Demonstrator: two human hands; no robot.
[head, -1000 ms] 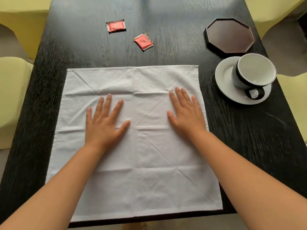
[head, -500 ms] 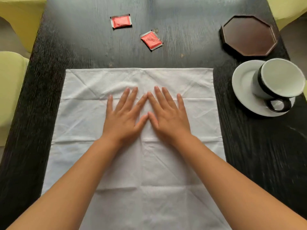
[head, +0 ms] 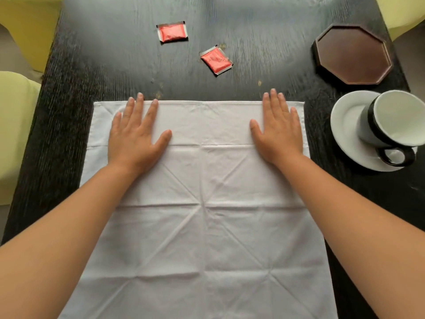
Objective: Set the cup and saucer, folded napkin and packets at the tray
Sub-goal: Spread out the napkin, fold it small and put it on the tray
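A white cloth napkin point(head: 202, 215) lies spread flat on the dark table, creased with fold lines. My left hand point(head: 135, 134) presses flat on its far left part, fingers straight and reaching the far edge. My right hand point(head: 279, 130) presses flat on the far right part the same way. Two red packets lie beyond the napkin, one point(head: 172, 32) farther back, one point(head: 216, 60) nearer. A dark octagonal tray point(head: 353, 54) sits at the back right. In front of it a black-and-white cup point(head: 395, 122) stands on a white saucer point(head: 347, 125).
The dark wooden table point(head: 253, 24) reaches past the frame at the bottom. Yellow-green chairs point(head: 16, 134) stand along the left side, and another shows at the top right corner point(head: 404, 12).
My hands were together at the napkin's middle; they have slid apart and forward to its far corners. The camera view has shifted closer.
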